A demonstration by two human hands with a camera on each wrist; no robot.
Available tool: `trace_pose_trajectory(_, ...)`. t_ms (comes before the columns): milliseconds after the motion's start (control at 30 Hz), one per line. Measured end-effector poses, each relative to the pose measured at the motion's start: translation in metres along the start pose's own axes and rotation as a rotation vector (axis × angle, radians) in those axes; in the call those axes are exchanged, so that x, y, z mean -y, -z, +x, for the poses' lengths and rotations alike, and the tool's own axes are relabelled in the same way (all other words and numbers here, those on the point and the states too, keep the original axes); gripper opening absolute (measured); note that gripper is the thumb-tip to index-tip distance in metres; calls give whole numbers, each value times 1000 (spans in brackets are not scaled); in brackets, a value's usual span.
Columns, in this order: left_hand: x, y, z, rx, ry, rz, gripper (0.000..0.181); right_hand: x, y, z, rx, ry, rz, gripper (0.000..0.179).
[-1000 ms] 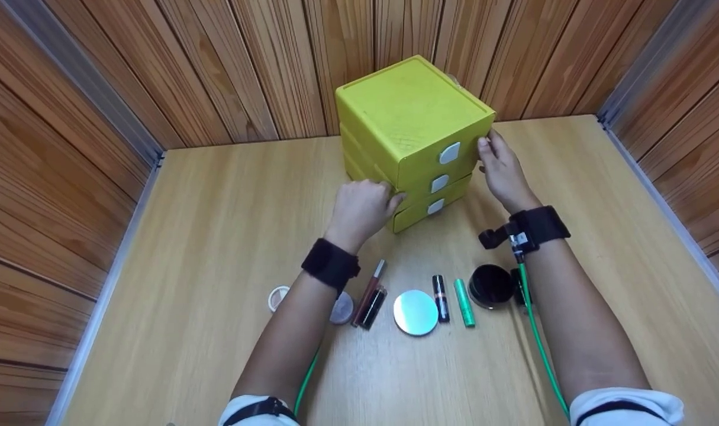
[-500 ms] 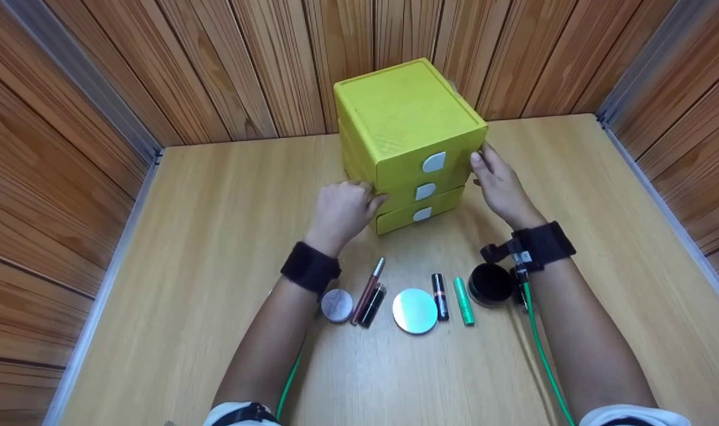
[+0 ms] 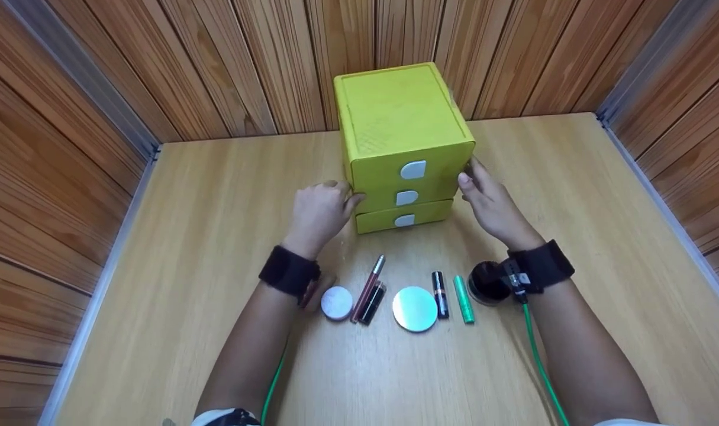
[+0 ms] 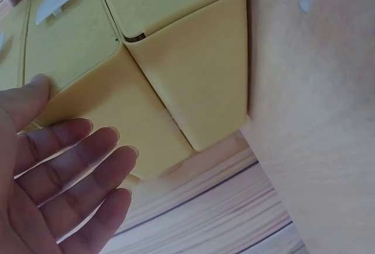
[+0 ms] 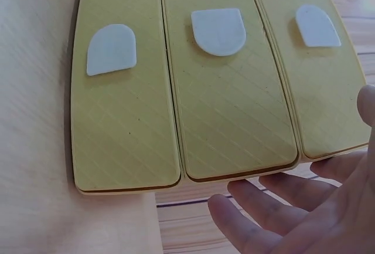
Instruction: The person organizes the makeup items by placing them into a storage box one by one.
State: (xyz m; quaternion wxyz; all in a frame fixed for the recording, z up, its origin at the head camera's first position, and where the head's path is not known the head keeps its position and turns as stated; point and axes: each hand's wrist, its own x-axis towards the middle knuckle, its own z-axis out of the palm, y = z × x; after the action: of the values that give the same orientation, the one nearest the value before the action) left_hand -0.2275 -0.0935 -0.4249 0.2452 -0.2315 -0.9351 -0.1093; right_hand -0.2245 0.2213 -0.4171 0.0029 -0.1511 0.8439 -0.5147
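A yellow drawer box [image 3: 395, 112] with three stacked drawers, each with a white handle [image 3: 413, 170], stands near the back of the table between both hands. My left hand [image 3: 319, 214] is against its left side, the thumb at the front corner; in the left wrist view the fingers [image 4: 88, 175] extend loosely along the side wall. At the right side is my right hand [image 3: 494, 204], its thumb near the front edge. The right wrist view shows its spread fingers [image 5: 263, 207] beside the drawer fronts [image 5: 234, 113]. All drawers look pushed in.
In front of the box lie a lilac-lidded round pot [image 3: 337, 303], a lip gloss tube [image 3: 368, 290], a black tube [image 3: 373, 303], a shiny round compact [image 3: 415, 309], a dark tube [image 3: 440, 296], a green tube [image 3: 463, 300] and a black jar [image 3: 487, 284]. Wooden panels [image 3: 247, 65] stand behind.
The drawer box has turned so its front now faces me more squarely. Both hands have shifted left with it, and the right has also come nearer. The cosmetics have stayed in place.
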Motion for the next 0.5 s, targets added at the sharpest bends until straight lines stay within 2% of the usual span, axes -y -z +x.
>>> trace_pose_trajectory(233,17,6,-4,31,81,44,40,12,-15,-1,61,6,-21,60)
trace_pose_trajectory(500,13,-3,-2,51,107,36,37,15,-15,13,52,-28,-46,67)
